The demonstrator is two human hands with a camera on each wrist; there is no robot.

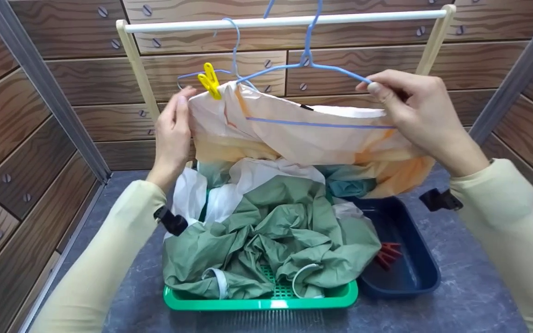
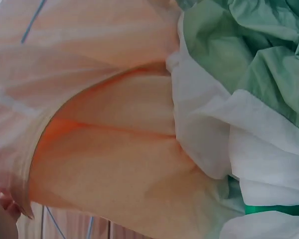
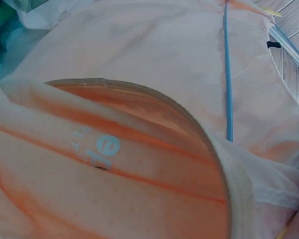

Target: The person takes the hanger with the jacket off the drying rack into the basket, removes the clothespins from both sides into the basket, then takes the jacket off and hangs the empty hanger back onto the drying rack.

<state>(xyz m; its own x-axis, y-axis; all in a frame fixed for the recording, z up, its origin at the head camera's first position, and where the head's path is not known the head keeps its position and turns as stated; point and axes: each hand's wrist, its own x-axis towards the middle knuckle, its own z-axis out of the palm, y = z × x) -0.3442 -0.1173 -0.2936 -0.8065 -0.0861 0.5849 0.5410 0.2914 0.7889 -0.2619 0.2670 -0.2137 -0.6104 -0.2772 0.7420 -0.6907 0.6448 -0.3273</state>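
A thin peach-and-white garment [image 1: 303, 138] hangs spread from a blue wire hanger [image 1: 275, 69], and a straight blue line crosses its front. My left hand [image 1: 172, 125] holds the garment's upper left edge, just beside a yellow clothespin [image 1: 209, 82] clipped on that corner. At the other end, my right hand [image 1: 417, 104] pinches the hanger's right arm between thumb and forefinger. In the right wrist view the garment's curved hem [image 3: 179, 107] gapes, showing an orange inside with pale lettering. Part of the hanger's left arm is hidden by cloth.
A white rail [image 1: 285, 22] crosses behind, with another blue hanger [image 1: 236, 46] on it. Below, a green basket [image 1: 262, 304] holds crumpled green and white clothes [image 1: 289, 222]. Right of it stands a dark blue tray [image 1: 414, 259] with red clothespins [image 1: 388, 254].
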